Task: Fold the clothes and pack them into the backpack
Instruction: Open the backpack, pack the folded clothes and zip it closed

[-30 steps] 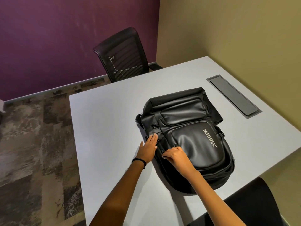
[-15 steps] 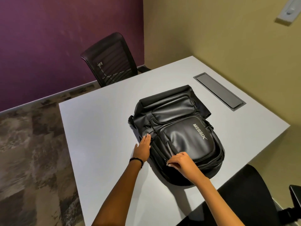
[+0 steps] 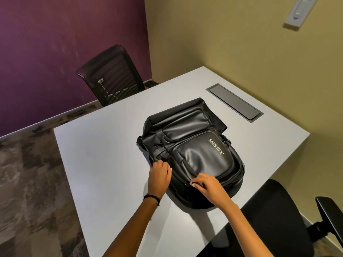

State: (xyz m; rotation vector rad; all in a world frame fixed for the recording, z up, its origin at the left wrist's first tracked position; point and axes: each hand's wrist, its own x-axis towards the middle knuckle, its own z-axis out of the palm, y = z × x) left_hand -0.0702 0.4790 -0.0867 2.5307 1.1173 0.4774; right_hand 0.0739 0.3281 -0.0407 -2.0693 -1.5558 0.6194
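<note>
A black leather-look backpack lies flat on the grey table, front side up, with light lettering on its pocket. My left hand rests against the bag's left side, fingers curled onto its edge. My right hand pinches a small zipper pull on the lower left side of the bag. No clothes are visible; the bag looks closed along its top.
A black mesh office chair stands at the table's far side. A dark cable hatch is set into the table at the right. A black chair seat and armrest sit at the near right corner. Patterned carpet lies left.
My right hand has slid down along the bag's side with the zipper pull. My left hand has curled its fingers onto the bag's edge. The view has tilted up and right.
</note>
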